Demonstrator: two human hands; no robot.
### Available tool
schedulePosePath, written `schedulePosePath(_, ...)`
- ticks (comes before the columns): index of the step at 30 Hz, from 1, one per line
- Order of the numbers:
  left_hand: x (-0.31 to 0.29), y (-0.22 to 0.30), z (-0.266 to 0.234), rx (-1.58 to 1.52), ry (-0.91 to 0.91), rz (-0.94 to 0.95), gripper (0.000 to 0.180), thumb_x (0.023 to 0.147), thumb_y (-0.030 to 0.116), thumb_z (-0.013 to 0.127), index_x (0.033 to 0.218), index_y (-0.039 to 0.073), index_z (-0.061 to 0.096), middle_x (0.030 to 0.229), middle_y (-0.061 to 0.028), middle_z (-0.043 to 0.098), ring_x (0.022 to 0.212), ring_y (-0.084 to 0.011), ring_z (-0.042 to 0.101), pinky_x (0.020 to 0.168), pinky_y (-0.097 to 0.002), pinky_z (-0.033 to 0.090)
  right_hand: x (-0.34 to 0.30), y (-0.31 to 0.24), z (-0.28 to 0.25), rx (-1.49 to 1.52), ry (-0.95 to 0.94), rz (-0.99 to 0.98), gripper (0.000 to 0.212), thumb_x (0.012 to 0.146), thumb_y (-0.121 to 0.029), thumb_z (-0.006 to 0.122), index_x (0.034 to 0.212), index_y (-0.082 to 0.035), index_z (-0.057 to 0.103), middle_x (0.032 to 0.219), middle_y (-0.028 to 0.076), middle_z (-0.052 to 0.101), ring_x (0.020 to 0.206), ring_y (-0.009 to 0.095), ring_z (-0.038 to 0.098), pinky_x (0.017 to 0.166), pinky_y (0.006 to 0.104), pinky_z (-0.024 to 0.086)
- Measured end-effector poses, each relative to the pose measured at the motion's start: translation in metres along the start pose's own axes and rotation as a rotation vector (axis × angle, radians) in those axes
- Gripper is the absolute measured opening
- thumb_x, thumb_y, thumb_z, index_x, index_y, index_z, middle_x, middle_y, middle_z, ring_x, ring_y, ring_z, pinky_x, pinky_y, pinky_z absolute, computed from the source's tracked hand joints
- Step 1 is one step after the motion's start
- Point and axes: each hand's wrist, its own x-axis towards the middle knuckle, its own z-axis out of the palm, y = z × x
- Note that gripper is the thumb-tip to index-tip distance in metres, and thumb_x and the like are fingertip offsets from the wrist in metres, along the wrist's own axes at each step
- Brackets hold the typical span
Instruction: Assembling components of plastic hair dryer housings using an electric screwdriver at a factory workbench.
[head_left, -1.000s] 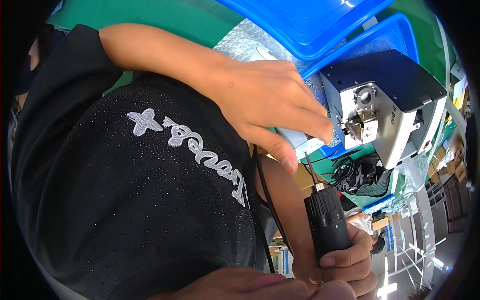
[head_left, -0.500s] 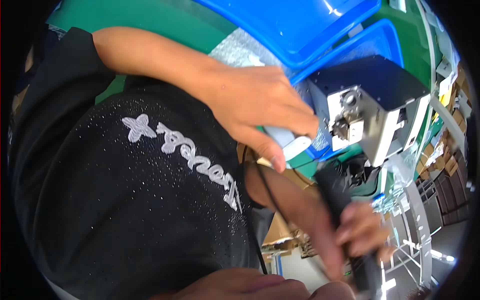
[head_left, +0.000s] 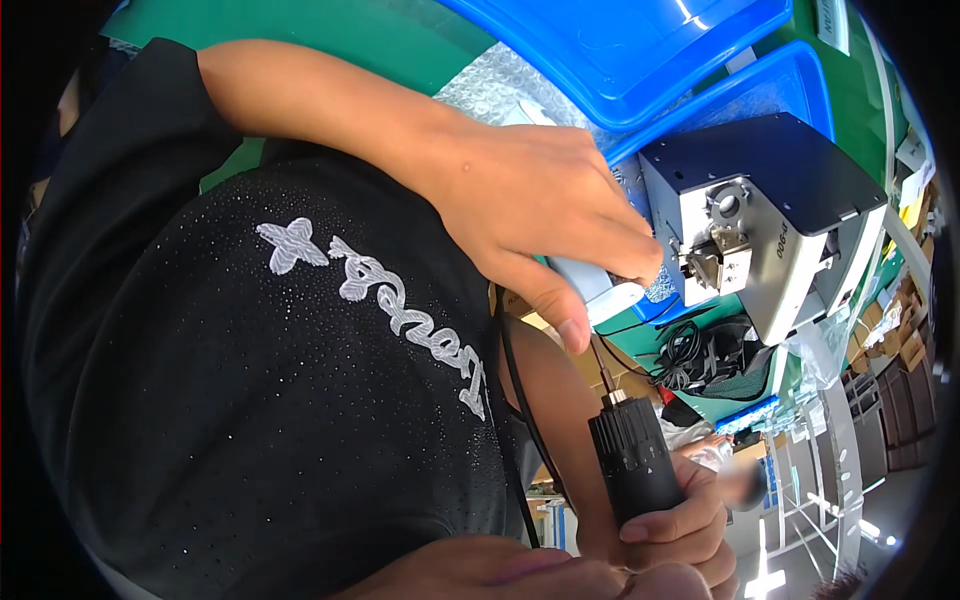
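I hold a small pale blue-and-white part (head_left: 600, 290) in my left hand (head_left: 530, 210), fingers curled closed around it, while my right hand (head_left: 670, 525) is wrapped tight about a black electric screwdriver (head_left: 635, 460) whose thin bit (head_left: 601, 365) points up at the part's underside, close to it, though I cannot tell if it touches. The fastening looks to me about to start or in hand, not finished; a grey benchtop machine (head_left: 760, 220) and blue bins (head_left: 620, 60) sit just beyond
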Motion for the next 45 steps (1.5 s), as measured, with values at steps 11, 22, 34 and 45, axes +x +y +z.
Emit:
schedulePosePath(11, 0.004, -0.005, 0.006, 0.061, 0.042, 0.050, 0.061, 0.088, 0.058, 0.062, 0.101, -0.001, 0.059, 0.075, -0.0094, 0.056, 0.062, -0.0288, 0.060, 0.049, -0.0367, 0.045, -0.021, 0.017, 0.010, -0.101, 0.121, -0.425, 0.028, 0.084, -0.015, 0.061, 0.067, -0.012, 0.038, 0.062, -0.008, 0.044, 0.045, 0.005, 0.047, 0.053, 0.0197, 0.041)
schedulePosePath(22, 0.004, -0.005, 0.004, 0.057, 0.043, 0.118, 0.065, 0.089, 0.060, 0.059, 0.101, -0.004, 0.058, 0.074, -0.0097, 0.054, 0.060, -0.0270, 0.059, 0.047, -0.0354, 0.044, -0.019, 0.021, 0.012, -0.018, 0.186, -0.432, 0.030, 0.081, -0.014, 0.061, 0.061, -0.014, 0.039, 0.053, -0.009, 0.041, 0.045, 0.004, 0.047, 0.049, 0.0164, 0.040)
schedulePosePath(34, -0.001, -0.004, 0.006, 0.055, 0.128, 0.096, 0.058, 0.088, 0.058, 0.060, 0.101, 0.002, 0.053, 0.083, -0.0103, 0.060, 0.072, -0.0336, 0.064, 0.052, -0.0424, 0.047, -0.016, 0.027, 0.009, 0.041, 0.177, -0.461, 0.020, 0.081, -0.015, 0.066, 0.074, -0.010, 0.048, 0.059, -0.005, 0.047, 0.048, 0.008, 0.050, 0.048, 0.0212, 0.041)
schedulePosePath(45, -0.014, 0.044, -0.025, 0.248, 0.188, 0.120, 0.061, 0.090, 0.057, 0.059, 0.102, -0.003, 0.057, 0.084, -0.0115, 0.056, 0.069, -0.0294, 0.060, 0.053, -0.0373, 0.048, 0.011, 0.029, 0.064, 0.134, -0.006, -0.592, 0.014, 0.098, -0.018, 0.051, 0.088, -0.010, 0.043, 0.066, -0.005, 0.049, 0.047, 0.006, 0.049, 0.044, 0.0232, 0.041)
